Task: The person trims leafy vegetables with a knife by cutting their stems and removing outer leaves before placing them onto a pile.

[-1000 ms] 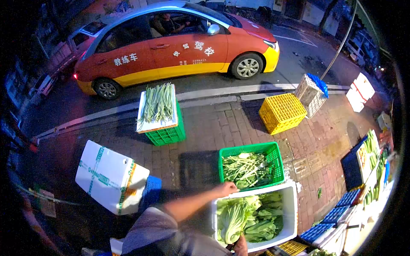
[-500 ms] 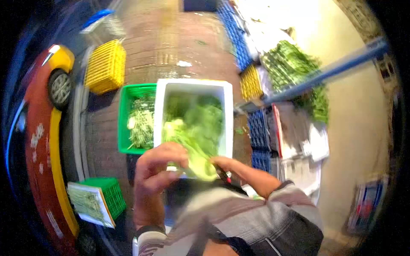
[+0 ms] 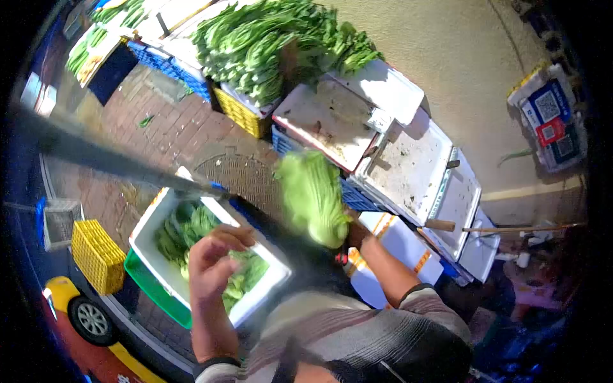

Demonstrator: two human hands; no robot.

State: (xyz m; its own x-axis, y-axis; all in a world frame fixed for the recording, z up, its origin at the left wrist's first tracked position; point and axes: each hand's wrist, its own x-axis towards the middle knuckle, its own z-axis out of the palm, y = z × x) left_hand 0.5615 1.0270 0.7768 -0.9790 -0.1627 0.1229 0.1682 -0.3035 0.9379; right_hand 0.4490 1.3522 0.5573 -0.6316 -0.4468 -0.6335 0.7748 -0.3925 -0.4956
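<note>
Just right of the white foam box (image 3: pixel 271 262), one leafy head (image 3: pixel 313 198) is out in the open, clear of the greens (image 3: pixel 191 223) lying inside the box. So one piece is lifted out, while several remain in the box; how many, the overlapping leaves and the left hand (image 3: pixel 217 255) make hard to tell. On the far side, a big heap of leafy greens (image 3: pixel 268 38) is already laid out, and to its right the foam trays (image 3: pixel 408 166) show scattered dark specks.

The right hand (image 3: pixel 357 235) is closed around the head near its pale base, its fingers mostly hidden in shadow; something small and red shows beside them, too unclear to name. The left hand is at the near right of the box, over its greens, thumb and fingers bent and apart, with nothing visible between them.

The head looks light green, long and full, with a thick, whitish base toward the near right and looser, ruffled leaves toward the far left. Its leafy end is blurred, so damage there cannot be judged.
</note>
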